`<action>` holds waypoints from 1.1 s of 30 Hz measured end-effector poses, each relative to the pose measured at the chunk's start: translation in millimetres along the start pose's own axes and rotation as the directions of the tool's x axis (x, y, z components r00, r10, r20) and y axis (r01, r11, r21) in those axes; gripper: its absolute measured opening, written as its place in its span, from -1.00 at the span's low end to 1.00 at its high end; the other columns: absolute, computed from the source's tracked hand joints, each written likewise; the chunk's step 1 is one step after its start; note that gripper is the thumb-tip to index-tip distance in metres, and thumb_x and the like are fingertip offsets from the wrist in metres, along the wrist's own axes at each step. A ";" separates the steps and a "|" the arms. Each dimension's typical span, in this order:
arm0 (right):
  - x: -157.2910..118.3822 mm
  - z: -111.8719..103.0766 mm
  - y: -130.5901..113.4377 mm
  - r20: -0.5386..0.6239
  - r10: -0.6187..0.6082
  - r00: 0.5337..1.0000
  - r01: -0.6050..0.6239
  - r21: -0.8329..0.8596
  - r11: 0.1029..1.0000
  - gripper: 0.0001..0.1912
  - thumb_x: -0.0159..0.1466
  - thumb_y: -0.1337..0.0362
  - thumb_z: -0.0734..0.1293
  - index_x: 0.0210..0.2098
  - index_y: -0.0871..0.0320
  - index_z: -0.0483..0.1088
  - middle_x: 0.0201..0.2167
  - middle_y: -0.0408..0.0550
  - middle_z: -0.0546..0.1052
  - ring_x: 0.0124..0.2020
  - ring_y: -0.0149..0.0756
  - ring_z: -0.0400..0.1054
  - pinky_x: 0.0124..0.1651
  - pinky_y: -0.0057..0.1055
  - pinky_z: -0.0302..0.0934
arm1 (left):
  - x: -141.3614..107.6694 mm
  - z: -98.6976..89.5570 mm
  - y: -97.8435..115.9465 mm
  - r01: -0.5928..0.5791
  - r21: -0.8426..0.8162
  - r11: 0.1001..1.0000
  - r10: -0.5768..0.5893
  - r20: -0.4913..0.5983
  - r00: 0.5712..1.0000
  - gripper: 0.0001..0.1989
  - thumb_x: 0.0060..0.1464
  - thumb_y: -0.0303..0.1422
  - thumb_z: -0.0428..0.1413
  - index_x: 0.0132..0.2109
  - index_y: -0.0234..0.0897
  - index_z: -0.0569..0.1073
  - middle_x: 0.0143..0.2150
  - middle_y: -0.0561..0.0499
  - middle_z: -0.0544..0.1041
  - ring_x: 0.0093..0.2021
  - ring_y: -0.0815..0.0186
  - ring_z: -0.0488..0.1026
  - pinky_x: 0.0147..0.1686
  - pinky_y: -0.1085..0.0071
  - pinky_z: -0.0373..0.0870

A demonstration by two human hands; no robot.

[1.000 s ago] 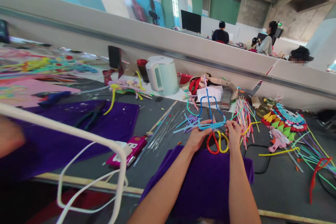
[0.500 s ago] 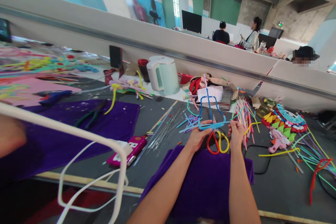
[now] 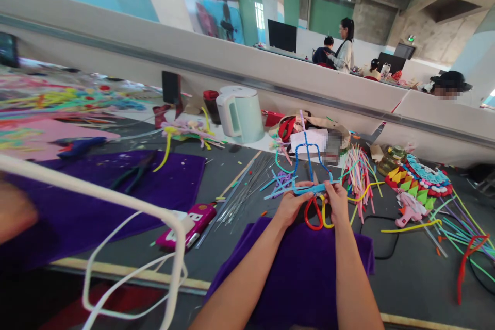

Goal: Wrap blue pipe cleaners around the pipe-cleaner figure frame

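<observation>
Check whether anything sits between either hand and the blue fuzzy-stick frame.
Nothing visible does: the left hand and right hand both pinch the light-blue lower edge of the blue frame. The scissors show behind that edge, blocking neither hand.

The head camera faces forward, above the hands.

A: Any lane on the left?
B: Yes, flat grey tabletop, running between the shiny magenta case and the purple fabric cloth!
A: Loose, thin silver wires litter its far end.
B: Between left hand and right hand?
A: Plugged: scissors with red and yellow looped handles. Behind the blue fuzzy-wire frame, white paper probably crowds in; depth's murky.
</observation>
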State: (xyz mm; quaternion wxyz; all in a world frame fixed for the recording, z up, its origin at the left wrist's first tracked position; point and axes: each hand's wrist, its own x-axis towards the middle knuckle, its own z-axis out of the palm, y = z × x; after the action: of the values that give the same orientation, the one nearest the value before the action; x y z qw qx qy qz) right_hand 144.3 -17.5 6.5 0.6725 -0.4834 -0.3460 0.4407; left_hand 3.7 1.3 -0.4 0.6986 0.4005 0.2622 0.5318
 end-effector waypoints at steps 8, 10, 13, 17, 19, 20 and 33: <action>-2.2 5.7 2.3 0.013 0.066 0.998 -0.067 0.177 0.982 -0.64 -0.04 0.07 0.47 -0.43 0.21 0.37 -0.71 -0.29 0.34 -0.72 -0.56 0.16 -0.69 -0.61 0.10 | 1.1 -3.7 -5.5 -0.047 0.083 0.995 0.047 0.007 0.999 -0.64 -0.22 -0.35 0.33 -0.21 -0.30 0.44 -0.32 0.02 0.56 -0.37 0.32 0.49 -0.26 0.36 0.39; -3.0 6.6 1.8 0.005 0.071 0.997 -0.070 0.196 0.978 -0.63 -0.04 0.07 0.47 -0.43 0.21 0.37 -0.70 -0.29 0.35 -0.72 -0.54 0.19 -0.67 -0.59 0.14 | 1.3 -5.0 -6.7 -0.050 0.130 0.990 0.054 -0.021 0.998 -0.65 -0.22 -0.35 0.33 -0.24 -0.31 0.44 -0.33 0.02 0.55 -0.38 0.31 0.49 -0.29 0.37 0.40; -4.0 8.3 1.5 -0.001 0.067 0.998 -0.065 0.224 0.972 -0.64 -0.03 0.07 0.47 -0.45 0.21 0.36 -0.70 -0.28 0.36 -0.72 -0.53 0.21 -0.65 -0.57 0.18 | 1.2 -5.7 -7.0 -0.063 0.179 0.982 0.078 -0.074 0.994 -0.67 -0.26 -0.35 0.34 -0.30 -0.32 0.44 -0.32 0.01 0.55 -0.37 0.29 0.49 -0.29 0.36 0.41; -4.7 10.4 1.9 -0.002 0.057 0.998 -0.055 0.250 0.967 -0.64 -0.04 0.08 0.48 -0.46 0.22 0.36 -0.69 -0.27 0.37 -0.70 -0.52 0.23 -0.64 -0.57 0.19 | 1.0 -4.4 -5.4 -0.063 0.150 0.987 0.075 -0.078 0.994 -0.67 -0.26 -0.35 0.34 -0.29 -0.31 0.44 -0.33 0.01 0.54 -0.37 0.29 0.50 -0.29 0.35 0.42; -4.9 11.3 2.3 -0.002 0.059 0.998 -0.057 0.252 0.966 -0.64 -0.04 0.09 0.48 -0.45 0.22 0.36 -0.69 -0.27 0.37 -0.69 -0.51 0.24 -0.64 -0.57 0.20 | 1.1 -3.4 -4.6 -0.048 0.104 0.993 0.057 -0.086 0.995 -0.64 -0.27 -0.36 0.35 -0.26 -0.30 0.43 -0.34 0.03 0.54 -0.38 0.30 0.50 -0.31 0.37 0.42; -5.0 11.7 2.6 0.000 0.060 0.998 -0.058 0.251 0.966 -0.65 -0.04 0.09 0.48 -0.45 0.22 0.35 -0.69 -0.27 0.37 -0.69 -0.51 0.24 -0.64 -0.56 0.21 | 1.1 -2.8 -4.4 -0.042 0.078 0.996 0.050 -0.094 0.994 -0.63 -0.27 -0.36 0.35 -0.26 -0.30 0.43 -0.34 0.03 0.54 -0.38 0.30 0.50 -0.31 0.37 0.43; -5.4 12.9 5.3 -0.058 0.082 0.995 -0.061 0.297 0.953 -0.63 -0.03 0.07 0.47 -0.47 0.19 0.32 -0.67 -0.27 0.35 -0.65 -0.48 0.26 -0.59 -0.51 0.26 | -0.7 6.4 -0.2 -0.035 -0.074 0.997 0.030 -0.073 0.997 -0.69 -0.19 -0.37 0.32 -0.26 -0.34 0.44 -0.36 -0.01 0.57 -0.39 0.29 0.52 -0.28 0.33 0.48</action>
State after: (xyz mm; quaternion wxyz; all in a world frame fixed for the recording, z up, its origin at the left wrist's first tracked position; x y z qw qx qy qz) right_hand 129.4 -17.3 5.0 0.7324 -0.4050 -0.2348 0.4943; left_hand 8.6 -1.2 2.9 0.6946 0.3590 0.2602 0.5665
